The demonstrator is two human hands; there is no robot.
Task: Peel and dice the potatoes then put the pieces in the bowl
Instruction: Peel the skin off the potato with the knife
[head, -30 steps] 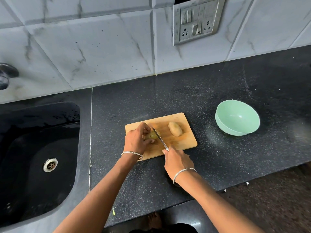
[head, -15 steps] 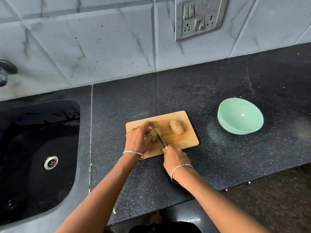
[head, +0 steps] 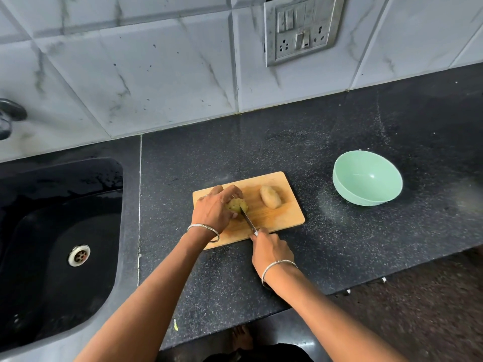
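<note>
Nearest, the right hand (head: 271,250) had its fingers (head: 258,237) clenched round the handle of the knife (head: 247,218), whose blade met 1 potato (head: 236,205) on the cutting board (head: 277,220). The left hand (head: 213,209) grasped that potato from above. To cut well, I judged, it should curl back from the blade while strokes ran straight down. Beyond lay the 2nd potato (head: 270,196). Farther right on the bench (head: 339,244), the bowl (head: 367,178) stood well apart, holding no pieces.

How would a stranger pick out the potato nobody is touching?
A wooden cutting board lies on the black countertop, left of the green bowl. The free potato lies at its right end, nearest the bowl. The other potato is gripped by the left hand under the knife.
</note>
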